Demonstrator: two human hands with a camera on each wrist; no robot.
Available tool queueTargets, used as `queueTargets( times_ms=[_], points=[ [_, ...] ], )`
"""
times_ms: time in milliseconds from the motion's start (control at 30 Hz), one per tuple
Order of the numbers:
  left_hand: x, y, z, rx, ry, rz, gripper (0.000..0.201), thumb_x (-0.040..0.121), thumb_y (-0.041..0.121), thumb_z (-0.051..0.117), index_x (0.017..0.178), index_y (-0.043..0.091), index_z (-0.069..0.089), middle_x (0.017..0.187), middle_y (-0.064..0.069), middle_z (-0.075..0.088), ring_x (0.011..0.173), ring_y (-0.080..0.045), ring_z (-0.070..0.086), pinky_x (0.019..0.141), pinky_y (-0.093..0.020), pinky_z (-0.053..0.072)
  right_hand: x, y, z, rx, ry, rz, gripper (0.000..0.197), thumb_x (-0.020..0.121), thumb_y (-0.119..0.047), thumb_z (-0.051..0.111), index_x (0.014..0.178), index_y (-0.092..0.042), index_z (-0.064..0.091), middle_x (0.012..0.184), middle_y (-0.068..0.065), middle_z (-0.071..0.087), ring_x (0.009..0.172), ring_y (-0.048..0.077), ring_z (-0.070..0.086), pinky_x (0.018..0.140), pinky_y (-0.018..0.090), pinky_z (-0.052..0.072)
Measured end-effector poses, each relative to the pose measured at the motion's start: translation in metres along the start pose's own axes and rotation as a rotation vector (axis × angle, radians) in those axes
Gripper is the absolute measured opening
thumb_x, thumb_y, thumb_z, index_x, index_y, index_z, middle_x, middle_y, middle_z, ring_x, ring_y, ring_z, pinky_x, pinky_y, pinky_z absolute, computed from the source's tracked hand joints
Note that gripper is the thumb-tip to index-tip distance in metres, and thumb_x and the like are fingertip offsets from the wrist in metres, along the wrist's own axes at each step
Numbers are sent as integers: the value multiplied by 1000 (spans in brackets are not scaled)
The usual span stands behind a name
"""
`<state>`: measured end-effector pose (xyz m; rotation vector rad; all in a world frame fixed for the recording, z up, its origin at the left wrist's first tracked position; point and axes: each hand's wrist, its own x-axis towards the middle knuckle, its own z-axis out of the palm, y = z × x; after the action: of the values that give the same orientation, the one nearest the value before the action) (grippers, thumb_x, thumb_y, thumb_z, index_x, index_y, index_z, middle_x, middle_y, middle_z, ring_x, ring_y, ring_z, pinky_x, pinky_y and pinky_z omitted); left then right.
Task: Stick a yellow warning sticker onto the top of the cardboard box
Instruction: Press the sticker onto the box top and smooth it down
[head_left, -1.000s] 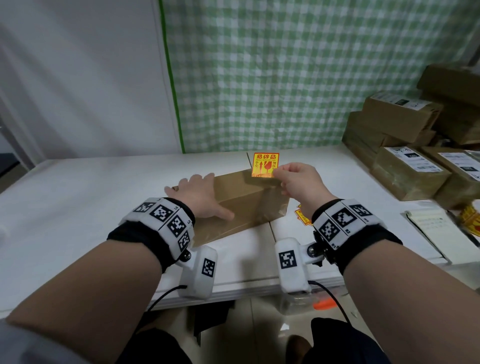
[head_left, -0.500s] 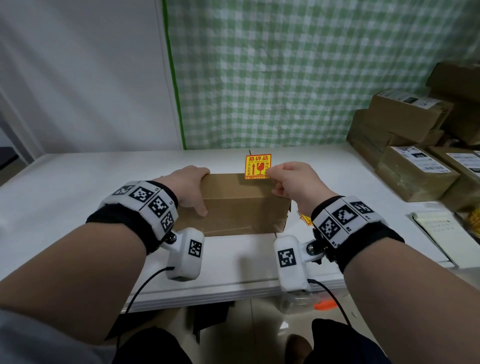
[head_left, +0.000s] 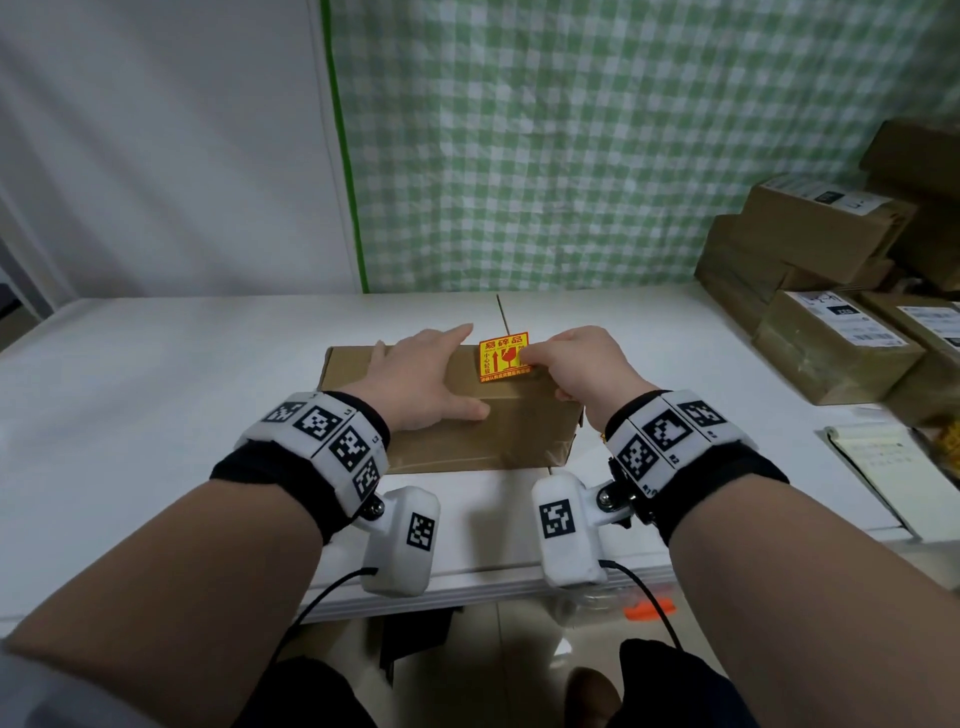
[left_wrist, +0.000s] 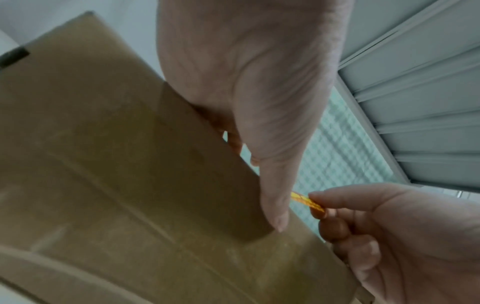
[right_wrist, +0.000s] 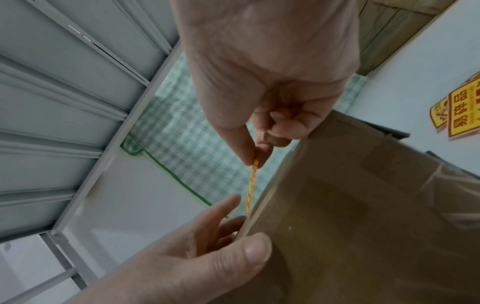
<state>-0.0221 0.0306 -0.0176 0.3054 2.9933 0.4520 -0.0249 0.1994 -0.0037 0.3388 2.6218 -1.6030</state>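
Cardboard is the anchor of the head view: the cardboard box (head_left: 447, 415) lies on the white table (head_left: 156, 374), and everything else is placed around it. The left hand (head_left: 421, 379) lies flat across the box's top with fingers straight, likely to keep it from sliding. Beside that hand, over the box's far right part, the right hand (head_left: 582, 364) pinches the yellow warning sticker (head_left: 504, 357) by its right edge, the printed face toward the camera. Stacked parcels (head_left: 810, 291) sit well to the right of the box.

From the left wrist, the thumb (left_wrist: 272, 205) reaches over the box's near face while the other fingers lie on top, mostly hidden. The sticker (left_wrist: 306, 201) shows edge-on just past the thumb, clear of the cardboard.

From the right wrist, thumb and forefinger grasp the sticker (right_wrist: 252, 181), which hangs as a thin strip just beside the box's (right_wrist: 363, 205) top surface; whether its free end touches I cannot tell. That angle suggests laying it down from one edge. Spare stickers (right_wrist: 462, 111) lie on the table beyond the box.
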Motion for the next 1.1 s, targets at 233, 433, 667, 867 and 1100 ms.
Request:
queueTargets(
  times_ms=[233, 433, 667, 867, 1100],
  points=[
    [0, -3, 5, 48, -8, 22, 91, 77, 63, 58, 150, 37, 10, 157, 0, 24, 144, -24, 20, 117, -55, 4, -1, 0, 3, -138, 16, -36, 17, 80, -25, 66, 79, -8, 67, 66, 3, 54, 73, 23, 54, 82, 40, 53],
    [-1, -2, 6, 103, -27, 52, 84, 82, 64, 50, 150, 39, 9, 157, 2, 21, 145, -22, 16, 117, -56, 3, 1, 1, 8, -290, 65, -64, 32, 77, -23, 64, 52, -12, 48, 57, 4, 48, 67, 25, 51, 54, 28, 37],
    [-1, -2, 6, 152, -52, 54, 82, 84, 65, 45, 151, 35, 7, 159, 1, 15, 147, -22, 10, 117, -56, 2, -2, 2, 15, -456, 117, -169, 21, 78, -27, 62, 75, -6, 66, 72, 7, 60, 78, 26, 59, 48, 24, 35],
    [-2, -2, 6, 158, -52, 51, 85, 84, 64, 46, 151, 31, 7, 159, 1, 15, 147, -21, 10, 118, -55, 2, -13, 2, 15, -723, 262, -179, 33, 83, -43, 55, 94, -11, 56, 95, 8, 57, 88, 28, 54, 67, 32, 40],
    [-2, 0, 6, 185, -45, 47, 91, 82, 58, 53, 152, 20, 8, 159, 0, 14, 146, -22, 11, 117, -55, 6, -21, 13, 25, -986, -80, -536, 68, 95, -52, 28, 152, -16, 16, 163, 0, 9, 150, 25, 4, 119, 49, 5]
  ],
)
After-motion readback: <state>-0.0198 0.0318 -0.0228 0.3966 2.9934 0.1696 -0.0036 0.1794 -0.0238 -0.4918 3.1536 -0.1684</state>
